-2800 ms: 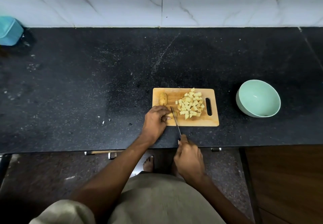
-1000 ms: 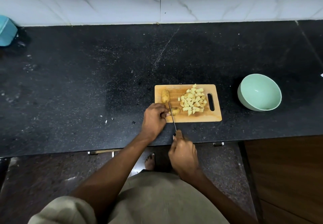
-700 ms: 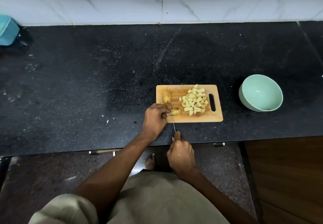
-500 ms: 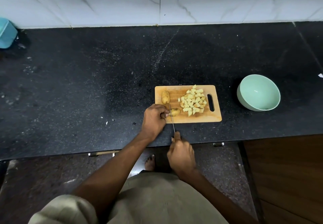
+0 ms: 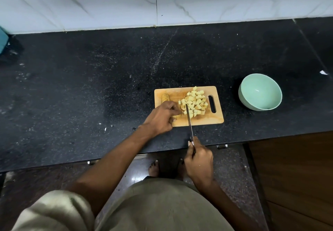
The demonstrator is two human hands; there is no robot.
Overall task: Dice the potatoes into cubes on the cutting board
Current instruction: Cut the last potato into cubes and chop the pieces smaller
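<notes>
A wooden cutting board (image 5: 214, 119) lies near the counter's front edge. A pile of pale potato cubes (image 5: 195, 102) covers its right half. An uncut potato piece (image 5: 165, 97) rests at the board's far left corner. My left hand (image 5: 162, 117) sits on the board's near left part, fingers curled over a potato piece (image 5: 177, 116) that is mostly hidden. My right hand (image 5: 199, 160) grips the handle of a knife (image 5: 188, 117) in front of the counter edge. The blade reaches across the board, its tip at the left side of the cube pile.
A mint-green bowl (image 5: 260, 92) stands to the right of the board. The black stone counter (image 5: 90, 86) stretches wide to the left, with small white scraps (image 5: 105, 128) near the front. A blue object (image 5: 2, 39) sits at the far left edge. White marble wall behind.
The knife blade has shifted right, from the potato piece by my left hand to the edge of the cube pile. My left hand still covers the piece.
</notes>
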